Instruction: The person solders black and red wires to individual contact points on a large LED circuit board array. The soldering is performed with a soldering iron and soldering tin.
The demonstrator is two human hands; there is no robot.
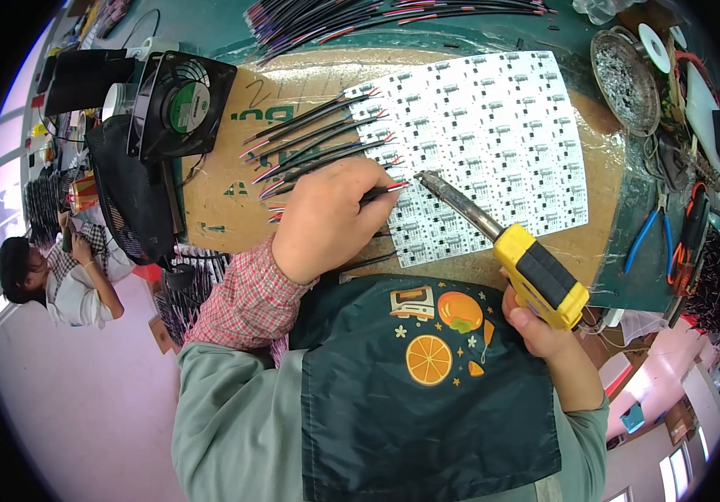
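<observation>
Head view: my left grip (pixel 335 216) pinches a black cable (pixel 381 193), bare wire ends poking out just right of it, over the white circuit-board sheet (pixel 494 146). Right grip (pixel 536 325) closed round the yellow soldering iron (pixel 544 276), tip just beside those ends. Risks: iron slips left, could burn my fingertips; wire wobbles, might bridge neighbouring contacts; left knuckles could snag the cables (pixel 314 134) ahead.

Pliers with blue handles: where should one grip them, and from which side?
Best by the blue handles, probably from the near left: they splay toward the wearer, while the metal nose points away, and a red-and-black tool lies close on their right.
</observation>
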